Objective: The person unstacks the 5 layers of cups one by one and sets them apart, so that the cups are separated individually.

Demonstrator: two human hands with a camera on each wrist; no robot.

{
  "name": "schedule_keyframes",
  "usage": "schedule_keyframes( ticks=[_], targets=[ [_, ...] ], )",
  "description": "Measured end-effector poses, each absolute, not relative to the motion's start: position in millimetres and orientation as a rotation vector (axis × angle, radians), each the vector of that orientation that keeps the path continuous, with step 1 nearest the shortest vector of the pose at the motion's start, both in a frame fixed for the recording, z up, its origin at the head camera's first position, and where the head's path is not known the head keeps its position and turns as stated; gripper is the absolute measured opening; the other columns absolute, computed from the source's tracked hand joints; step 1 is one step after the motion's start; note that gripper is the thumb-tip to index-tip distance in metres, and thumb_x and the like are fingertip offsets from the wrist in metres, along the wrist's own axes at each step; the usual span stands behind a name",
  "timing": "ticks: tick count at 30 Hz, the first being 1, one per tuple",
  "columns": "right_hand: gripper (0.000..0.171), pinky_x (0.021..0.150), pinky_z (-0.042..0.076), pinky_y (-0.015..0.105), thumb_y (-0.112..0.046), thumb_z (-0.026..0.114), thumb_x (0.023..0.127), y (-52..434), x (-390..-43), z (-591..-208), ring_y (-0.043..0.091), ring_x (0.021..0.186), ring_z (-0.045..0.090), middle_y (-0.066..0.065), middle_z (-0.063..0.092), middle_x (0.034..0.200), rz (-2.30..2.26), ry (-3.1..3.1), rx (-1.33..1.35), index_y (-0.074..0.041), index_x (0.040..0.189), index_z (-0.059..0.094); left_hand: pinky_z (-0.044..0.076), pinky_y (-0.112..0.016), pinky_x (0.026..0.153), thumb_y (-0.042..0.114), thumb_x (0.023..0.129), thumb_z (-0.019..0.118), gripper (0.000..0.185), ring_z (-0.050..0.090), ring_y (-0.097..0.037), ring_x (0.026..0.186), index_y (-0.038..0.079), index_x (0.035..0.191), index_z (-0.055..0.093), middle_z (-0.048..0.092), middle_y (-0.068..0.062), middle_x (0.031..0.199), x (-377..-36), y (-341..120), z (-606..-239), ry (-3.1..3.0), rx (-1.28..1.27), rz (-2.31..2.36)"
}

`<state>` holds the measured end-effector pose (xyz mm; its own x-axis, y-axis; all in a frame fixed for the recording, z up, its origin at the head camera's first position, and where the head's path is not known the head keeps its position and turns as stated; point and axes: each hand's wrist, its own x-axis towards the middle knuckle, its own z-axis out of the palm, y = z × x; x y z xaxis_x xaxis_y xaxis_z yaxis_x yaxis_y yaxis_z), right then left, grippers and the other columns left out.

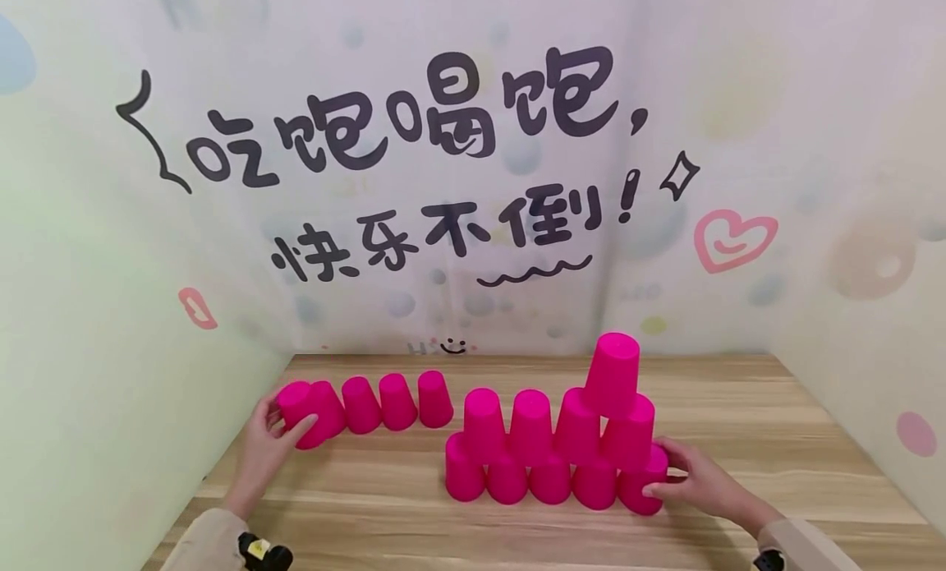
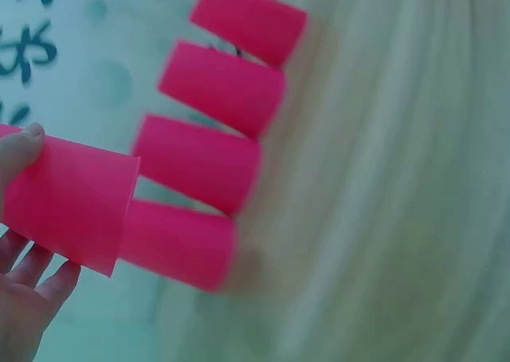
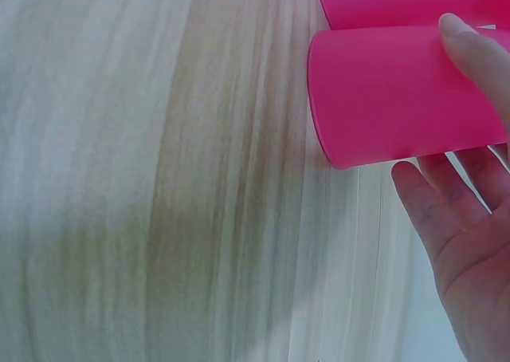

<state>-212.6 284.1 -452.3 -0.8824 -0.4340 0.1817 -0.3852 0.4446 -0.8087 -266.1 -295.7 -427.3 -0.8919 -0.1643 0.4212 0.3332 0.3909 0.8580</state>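
My left hand (image 1: 262, 448) grips an upside-down pink cup (image 1: 297, 402) between thumb and fingers, at the left end of a row of pink cups (image 1: 361, 407). In the left wrist view the rim of this held cup (image 2: 76, 206) sits off the tabletop, apart from the standing cups' rims. At the right, pink cups (image 1: 550, 476) form a stack: a bottom row, a second row and a single top cup (image 1: 613, 374). My right hand (image 1: 698, 481) holds the bottom row's rightmost cup (image 3: 398, 95), thumb on one side and fingers on the other.
The wooden tabletop (image 1: 355, 513) carries everything. A printed backdrop (image 1: 473, 308) with dark lettering rises behind its far edge, and pale walls stand at the left and right. The stack's left end is close to the row's right end.
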Motion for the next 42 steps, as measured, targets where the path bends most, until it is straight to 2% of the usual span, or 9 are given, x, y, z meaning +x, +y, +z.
schedule_keyframes(
  ticks=[4,6,14,19,25,29,34,38,42],
  targets=[
    [0.053,0.071,0.05,0.022,-0.014,0.07,0.075,284.2,-212.4,-453.0,-0.003,0.092,0.053,0.005,0.059,0.101,-1.454,2.627,-0.76,0.01,0.116,0.045,0.044,-0.034,0.086,0.012,0.078,0.067,0.063,0.046,-0.037,0.106,-0.008,0.126,0.032,0.043,-0.027,0.118,-257.6,-294.3,-438.7,-2.315,0.063,-1.451],
    [0.053,0.071,0.05,0.022,-0.014,0.07,0.075,284.2,-212.4,-453.5,-0.003,0.091,0.053,0.003,0.059,0.101,-1.455,2.632,-0.767,0.009,0.116,0.045,0.038,-0.045,0.09,0.012,0.078,0.066,0.065,0.041,-0.043,0.111,-0.01,0.127,0.029,0.039,-0.031,0.121,-254.2,-292.1,-441.3,-2.366,0.139,-1.431],
    [0.052,0.071,0.05,0.021,-0.013,0.07,0.075,283.7,-211.9,-454.6,-0.002,0.091,0.053,-0.001,0.059,0.1,-1.46,2.635,-0.793,0.01,0.115,0.046,0.034,-0.047,0.094,0.006,0.079,0.064,0.065,0.038,-0.042,0.115,-0.009,0.129,0.026,0.038,-0.031,0.124,-254.5,-289.4,-455.9,-2.413,0.238,-1.47],
    [0.053,0.071,0.05,0.021,-0.013,0.07,0.075,283.7,-211.5,-454.0,-0.001,0.091,0.053,0.002,0.059,0.101,-1.471,2.611,-0.769,0.01,0.117,0.045,0.032,-0.047,0.095,0.005,0.08,0.063,0.064,0.034,-0.042,0.118,-0.008,0.13,0.024,0.034,-0.03,0.127,-256.0,-290.1,-460.0,-2.414,0.236,-1.473],
    [0.055,0.071,0.049,0.021,-0.014,0.07,0.075,283.3,-210.8,-453.8,-0.002,0.091,0.053,0.005,0.059,0.101,-1.459,2.619,-0.745,0.011,0.117,0.044,0.03,-0.048,0.097,0.012,0.082,0.062,0.066,0.031,-0.041,0.119,-0.006,0.131,0.023,0.032,-0.028,0.13,-258.7,-292.7,-462.8,-2.418,0.219,-1.495],
    [0.055,0.071,0.05,0.021,-0.014,0.07,0.075,282.9,-211.9,-453.5,-0.002,0.091,0.053,0.009,0.059,0.102,-1.446,2.629,-0.743,0.01,0.117,0.045,0.028,-0.051,0.097,0.02,0.081,0.065,0.075,0.029,-0.041,0.12,-0.002,0.135,0.018,0.03,-0.027,0.131,-259.8,-293.2,-462.0,-2.41,0.208,-1.441],
    [0.056,0.071,0.049,0.021,-0.016,0.07,0.075,283.6,-213.8,-452.1,-0.001,0.091,0.053,0.014,0.057,0.104,-1.43,2.625,-0.715,0.008,0.118,0.045,0.02,-0.055,0.1,0.021,0.079,0.066,0.085,0.018,-0.039,0.127,0.001,0.139,0.011,0.02,-0.024,0.138,-261.5,-289.4,-432.3,-2.367,0.131,-1.37],
    [0.056,0.071,0.05,0.022,-0.015,0.07,0.075,284.0,-213.9,-452.4,0.0,0.091,0.053,0.011,0.058,0.103,-1.435,2.625,-0.733,0.009,0.118,0.045,0.022,-0.057,0.098,0.018,0.078,0.067,0.081,0.019,-0.036,0.127,0.004,0.139,0.016,0.022,-0.02,0.139,-262.8,-265.4,-385.0,-2.345,-0.034,-1.301],
    [0.057,0.071,0.051,0.025,-0.014,0.07,0.075,284.0,-213.9,-452.0,-0.001,0.091,0.053,0.014,0.058,0.103,-1.438,2.621,-0.73,0.01,0.119,0.044,0.023,-0.054,0.099,0.013,0.078,0.068,0.075,0.025,-0.033,0.125,0.003,0.137,0.023,0.029,-0.017,0.137,-266.2,-221.9,-338.7,-2.311,-0.315,-1.286]
  ],
)
